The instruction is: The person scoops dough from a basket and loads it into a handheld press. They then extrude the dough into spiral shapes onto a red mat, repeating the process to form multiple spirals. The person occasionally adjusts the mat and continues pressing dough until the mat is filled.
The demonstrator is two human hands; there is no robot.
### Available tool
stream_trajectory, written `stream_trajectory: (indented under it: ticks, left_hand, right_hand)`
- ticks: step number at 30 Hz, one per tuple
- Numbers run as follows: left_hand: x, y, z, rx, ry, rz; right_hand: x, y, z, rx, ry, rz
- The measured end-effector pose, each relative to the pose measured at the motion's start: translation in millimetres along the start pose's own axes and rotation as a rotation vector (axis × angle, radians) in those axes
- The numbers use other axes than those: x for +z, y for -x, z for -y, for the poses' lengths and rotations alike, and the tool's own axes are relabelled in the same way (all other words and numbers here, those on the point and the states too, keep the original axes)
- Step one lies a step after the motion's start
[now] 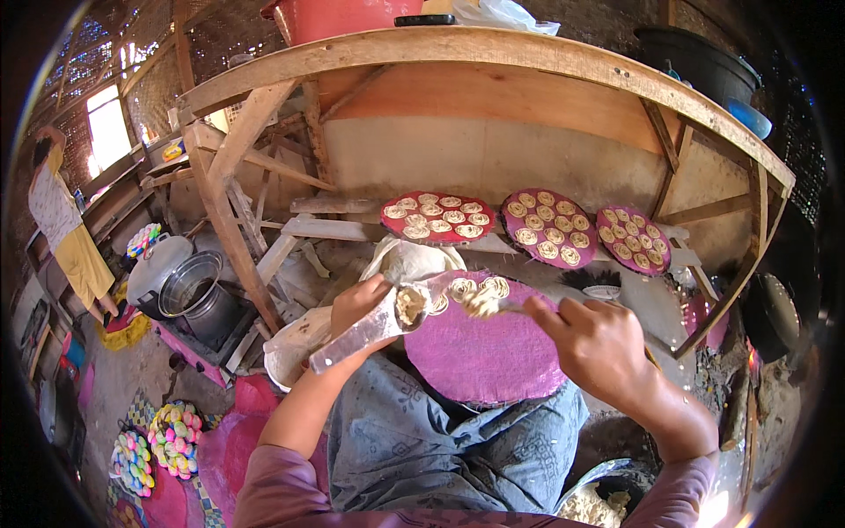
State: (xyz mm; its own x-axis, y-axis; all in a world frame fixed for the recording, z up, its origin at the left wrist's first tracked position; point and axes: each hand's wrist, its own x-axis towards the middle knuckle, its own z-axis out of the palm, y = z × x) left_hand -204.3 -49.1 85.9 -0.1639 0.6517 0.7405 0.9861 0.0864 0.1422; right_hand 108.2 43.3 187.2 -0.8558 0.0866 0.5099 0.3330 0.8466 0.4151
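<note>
My left hand (354, 310) is closed on a metal dough press (356, 341), a long flat-armed tool whose opening holds pale dough (409, 304). In my right hand (600, 343) is a spoon (514, 308), its tip covered by a lump of pale dough (481, 303) close to the press. Blur and dough hide the exact shape of that tip. Across my lap lies a round purple cloth-covered tray (484, 356), with a few coiled dough rosettes (462, 289) at its far edge.
Three round trays of rosettes (437, 216) rest on low planks under a wooden table (493, 44). A bowl of dough (594, 506) stands by my right side. To the left are a whitish basin (295, 348), a pot on a stove (198, 295) and a person (66, 220).
</note>
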Motion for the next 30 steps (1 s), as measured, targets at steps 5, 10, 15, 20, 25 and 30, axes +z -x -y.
stream_trajectory:
  ticks: [5,10,15,20,25,30]
  left_hand:
    - [-5,-5,-18,-0.019,0.079,-0.043]
    - [2,-2,-19,0.106,-0.014,-0.027]
    - [-1,0,8,-0.103,0.005,-0.091]
    - [-6,-3,-4,0.038,-0.15,-0.201]
    - [-1,-11,-16,-0.28,-0.032,-0.124]
    - [-8,4,6,-0.336,-0.061,-0.022]
  right_hand:
    - [11,-13,6,-0.108,0.02,0.08]
    - [26,-21,28,-0.153,-0.051,0.12]
    - [26,8,19,0.113,-0.218,0.101]
    - [79,10,50,0.609,-0.925,0.012]
    - [97,27,83,0.791,-1.542,0.183]
    - [24,104,3,0.962,-1.58,0.534]
